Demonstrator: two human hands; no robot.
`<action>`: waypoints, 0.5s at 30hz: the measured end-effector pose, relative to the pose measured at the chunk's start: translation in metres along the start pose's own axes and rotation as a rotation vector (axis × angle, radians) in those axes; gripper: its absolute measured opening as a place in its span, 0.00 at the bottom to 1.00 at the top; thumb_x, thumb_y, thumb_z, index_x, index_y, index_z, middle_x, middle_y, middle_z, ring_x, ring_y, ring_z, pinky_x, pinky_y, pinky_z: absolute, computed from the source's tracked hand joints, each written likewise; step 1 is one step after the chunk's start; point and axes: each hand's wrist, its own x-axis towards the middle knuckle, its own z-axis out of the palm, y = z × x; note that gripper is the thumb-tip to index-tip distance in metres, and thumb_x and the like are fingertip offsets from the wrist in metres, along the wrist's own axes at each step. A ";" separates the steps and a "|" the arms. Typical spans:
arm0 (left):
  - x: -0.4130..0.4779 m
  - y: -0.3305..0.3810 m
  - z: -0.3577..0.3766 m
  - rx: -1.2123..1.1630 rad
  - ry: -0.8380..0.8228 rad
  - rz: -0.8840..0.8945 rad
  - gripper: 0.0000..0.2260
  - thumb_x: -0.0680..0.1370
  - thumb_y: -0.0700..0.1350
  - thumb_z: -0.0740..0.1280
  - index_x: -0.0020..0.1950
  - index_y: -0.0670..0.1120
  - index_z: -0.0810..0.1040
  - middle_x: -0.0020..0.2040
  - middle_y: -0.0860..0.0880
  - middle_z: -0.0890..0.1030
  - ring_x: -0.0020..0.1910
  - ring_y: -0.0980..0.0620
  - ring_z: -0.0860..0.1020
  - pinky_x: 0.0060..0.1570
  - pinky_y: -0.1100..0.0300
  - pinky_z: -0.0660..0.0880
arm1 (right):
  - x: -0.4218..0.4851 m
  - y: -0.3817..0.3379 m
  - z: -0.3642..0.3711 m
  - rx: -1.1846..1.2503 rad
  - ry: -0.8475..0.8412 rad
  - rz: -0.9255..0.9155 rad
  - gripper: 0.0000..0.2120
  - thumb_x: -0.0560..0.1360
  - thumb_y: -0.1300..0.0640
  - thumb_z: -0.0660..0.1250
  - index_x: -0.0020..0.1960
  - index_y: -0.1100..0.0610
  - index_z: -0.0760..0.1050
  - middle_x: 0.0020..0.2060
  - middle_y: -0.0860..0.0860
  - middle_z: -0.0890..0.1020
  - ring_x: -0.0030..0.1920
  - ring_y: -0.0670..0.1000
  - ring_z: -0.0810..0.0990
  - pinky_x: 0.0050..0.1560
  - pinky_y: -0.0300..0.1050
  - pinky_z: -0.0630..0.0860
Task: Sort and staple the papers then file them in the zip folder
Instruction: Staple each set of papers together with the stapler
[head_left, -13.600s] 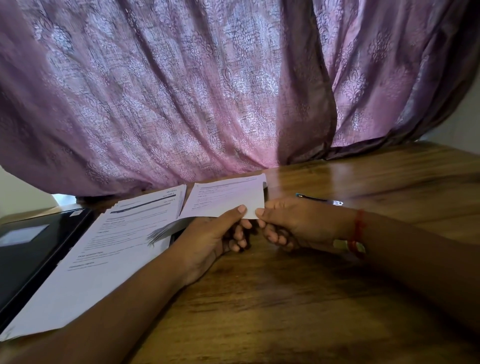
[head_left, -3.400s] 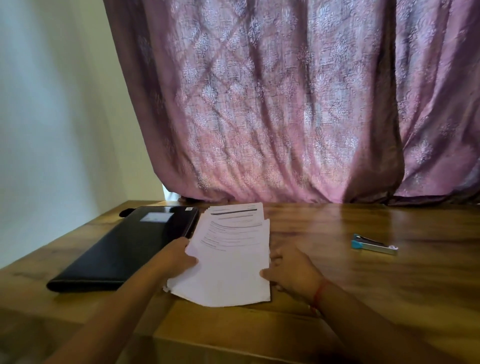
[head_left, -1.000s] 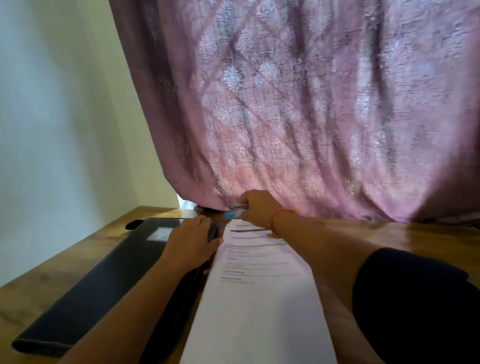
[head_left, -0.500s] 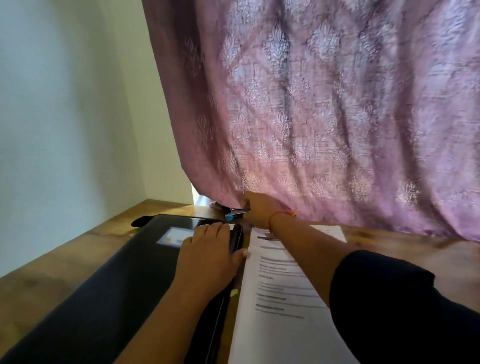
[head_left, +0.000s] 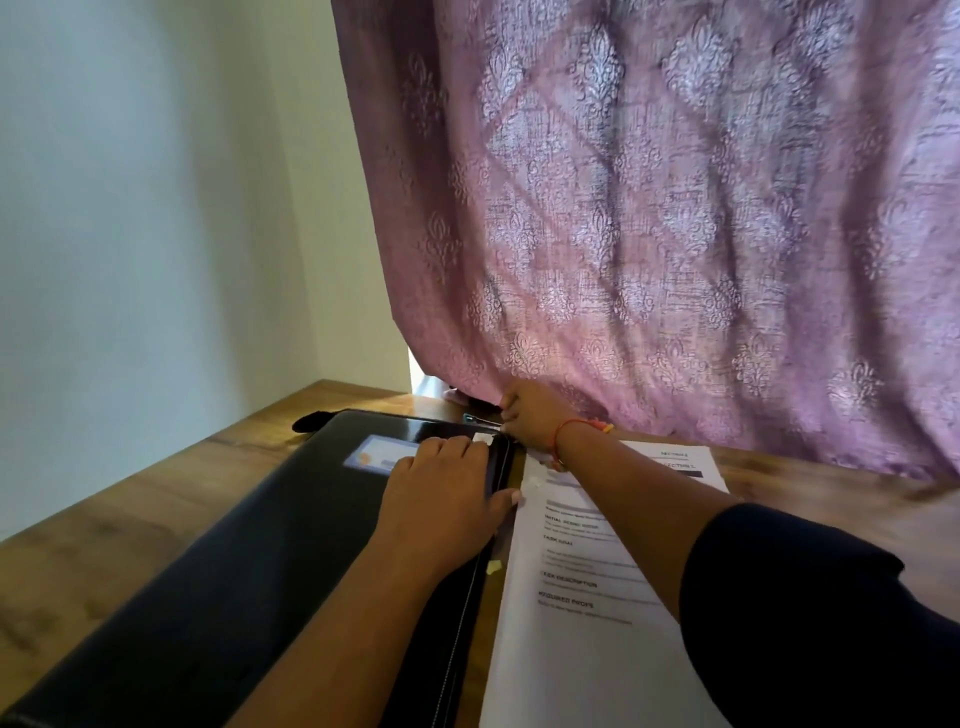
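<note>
A black zip folder (head_left: 249, 551) lies closed on the wooden table (head_left: 119, 525), its zipper along the right side. My left hand (head_left: 441, 499) rests flat on the folder near that edge, fingers straight. Beside the folder on the right lies a stack of printed papers (head_left: 582, 597). My right hand (head_left: 532, 413) reaches across the papers to the folder's far right corner, under the curtain hem. Its fingers curl round a slim metal object that looks like the stapler (head_left: 478, 417). Only the tip of that object shows.
A pink patterned curtain (head_left: 675, 234) hangs down to the table's far edge and brushes my right hand. A pale wall (head_left: 156, 208) closes the left side. Bare wood shows left of the folder and right of the papers.
Over the last second my left hand slid further onto the folder and flattened. The view shifted left and closer. My right hand stayed at the far corner with the small object.
</note>
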 end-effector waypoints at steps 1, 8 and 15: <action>0.000 0.001 0.000 -0.003 -0.020 0.004 0.25 0.80 0.66 0.59 0.70 0.52 0.70 0.69 0.52 0.75 0.68 0.51 0.71 0.67 0.51 0.70 | -0.006 0.000 -0.005 0.002 0.004 -0.001 0.07 0.73 0.64 0.68 0.49 0.56 0.75 0.46 0.54 0.82 0.48 0.55 0.80 0.55 0.54 0.78; -0.009 0.019 -0.013 -0.025 -0.074 0.047 0.21 0.81 0.64 0.60 0.63 0.50 0.75 0.62 0.51 0.77 0.61 0.52 0.73 0.62 0.55 0.73 | -0.100 0.007 -0.069 -0.164 0.031 -0.040 0.09 0.77 0.58 0.68 0.56 0.57 0.75 0.49 0.53 0.78 0.50 0.54 0.76 0.47 0.42 0.70; -0.027 0.051 -0.026 0.064 -0.185 0.042 0.24 0.82 0.63 0.59 0.65 0.45 0.77 0.62 0.45 0.77 0.62 0.46 0.71 0.61 0.52 0.72 | -0.221 0.044 -0.101 -0.449 -0.012 0.154 0.23 0.77 0.39 0.61 0.63 0.56 0.75 0.60 0.55 0.80 0.59 0.55 0.77 0.58 0.46 0.73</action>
